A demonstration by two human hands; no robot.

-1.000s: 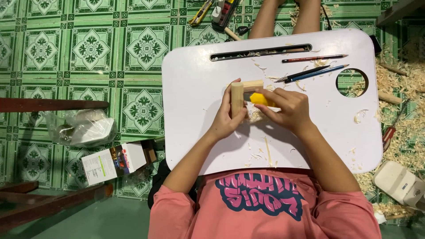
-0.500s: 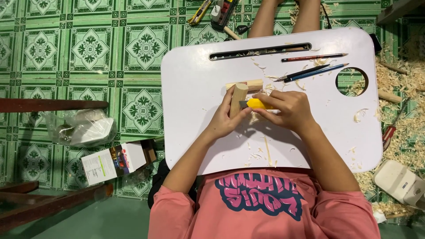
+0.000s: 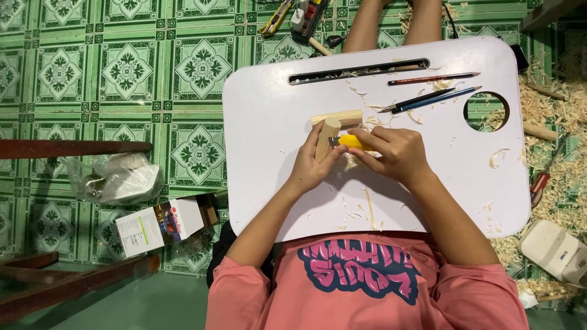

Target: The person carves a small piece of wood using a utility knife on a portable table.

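Observation:
My left hand (image 3: 310,166) grips a short pale wooden block (image 3: 326,137), held upright on the white lap table (image 3: 269,116). My right hand (image 3: 394,154) holds a yellow-handled knife (image 3: 350,142) with its blade pressed against the block's side. A second wooden piece (image 3: 337,117) lies flat just behind the block. Wood shavings (image 3: 353,160) are scattered beneath my hands.
A red pencil (image 3: 433,78) and two dark pens (image 3: 428,99) lie at the table's far right beside a round hole (image 3: 485,111). A long slot (image 3: 358,71) runs along the far edge. Shavings cover the floor at right (image 3: 559,183); a small box (image 3: 158,226) and a plastic bag (image 3: 116,178) lie left.
The block has been tilted more upright in my left hand, and the knife has shifted slightly against its side. Both hands stay in the same spot on the table.

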